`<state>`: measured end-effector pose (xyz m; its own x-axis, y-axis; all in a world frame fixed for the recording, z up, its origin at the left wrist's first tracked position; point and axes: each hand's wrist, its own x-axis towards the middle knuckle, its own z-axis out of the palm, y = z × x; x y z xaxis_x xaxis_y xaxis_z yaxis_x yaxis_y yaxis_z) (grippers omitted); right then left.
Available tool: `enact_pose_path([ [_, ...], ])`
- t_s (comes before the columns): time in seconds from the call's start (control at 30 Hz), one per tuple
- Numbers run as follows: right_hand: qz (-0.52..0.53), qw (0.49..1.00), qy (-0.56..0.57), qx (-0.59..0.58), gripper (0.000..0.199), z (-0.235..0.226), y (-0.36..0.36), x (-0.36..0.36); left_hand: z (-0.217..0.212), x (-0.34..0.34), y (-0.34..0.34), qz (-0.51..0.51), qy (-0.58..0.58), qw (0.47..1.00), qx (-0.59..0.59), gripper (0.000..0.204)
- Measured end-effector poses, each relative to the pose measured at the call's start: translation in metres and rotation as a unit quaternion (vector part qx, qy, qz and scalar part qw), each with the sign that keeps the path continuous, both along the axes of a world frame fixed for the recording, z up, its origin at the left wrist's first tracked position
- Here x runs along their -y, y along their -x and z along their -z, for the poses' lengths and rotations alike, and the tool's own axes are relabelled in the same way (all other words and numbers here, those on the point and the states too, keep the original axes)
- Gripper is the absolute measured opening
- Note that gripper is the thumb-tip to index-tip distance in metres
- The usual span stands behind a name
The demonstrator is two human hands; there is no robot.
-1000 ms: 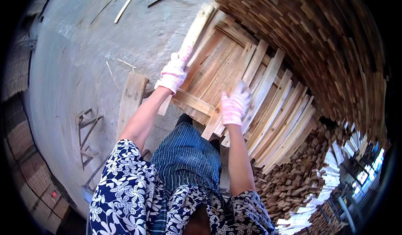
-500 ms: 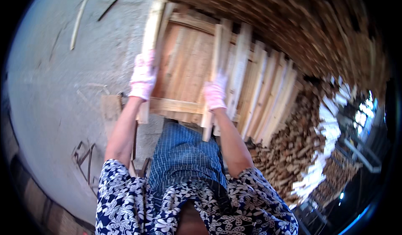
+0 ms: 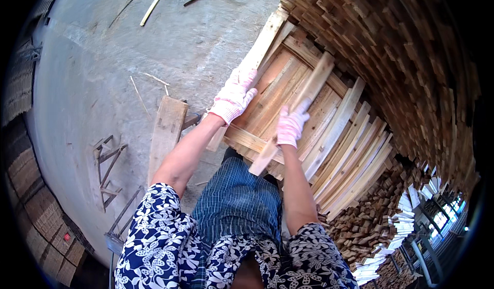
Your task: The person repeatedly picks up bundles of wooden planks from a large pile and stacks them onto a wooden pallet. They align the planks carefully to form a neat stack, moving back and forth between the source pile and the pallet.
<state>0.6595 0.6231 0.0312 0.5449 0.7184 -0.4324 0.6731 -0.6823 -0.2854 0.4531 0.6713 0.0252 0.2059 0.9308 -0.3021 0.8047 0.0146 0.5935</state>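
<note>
My left hand [image 3: 235,94], in a pinkish-white work glove, is closed over a long pale wooden board [image 3: 267,38] along the left side of a wood stack. My right hand [image 3: 292,124], gloved alike, grips a narrower wooden slat [image 3: 316,79], which lies slanting across the stack with its near end close to my waist. Between the two hands, a layer of reddish-brown boards [image 3: 275,101] shows, with a crosswise batten [image 3: 246,137] at its near end. My right fingertips are slightly blurred.
Several loose slats [image 3: 355,163] lie side by side to the right. A tall lumber pile [image 3: 401,57] rises at the far right, with more wood pieces [image 3: 368,227] nearer. On the left are a short plank [image 3: 167,129], a metal frame [image 3: 108,173] and thin sticks [image 3: 157,3] on the concrete floor.
The view has turned, so the stack now sits farther right and slants more. Both hands keep hold of the same wood pieces; the right hand's slat now leans more to the right.
</note>
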Motion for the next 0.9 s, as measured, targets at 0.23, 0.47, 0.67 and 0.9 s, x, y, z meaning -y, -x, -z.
enact_pose_path([
  [0.23,0.051,0.887,-0.264,-0.374,0.063,0.061,0.086,-0.025,0.016,-0.013,-0.009,0.002,0.014,0.994,0.113,0.06],
  [0.47,-0.165,0.974,-0.126,0.089,0.066,-0.049,-0.07,-0.012,0.009,-0.001,0.005,-0.041,-0.141,0.989,0.038,0.067],
  [0.67,0.026,0.995,-0.101,-0.003,0.071,0.007,-0.167,0.086,-0.084,0.051,-0.135,-0.059,0.06,0.973,0.214,0.067],
  [0.9,-0.282,0.913,-0.247,0.158,0.053,-0.004,-0.251,0.155,-0.042,0.11,-0.322,0.054,0.077,0.996,-0.006,0.074],
])
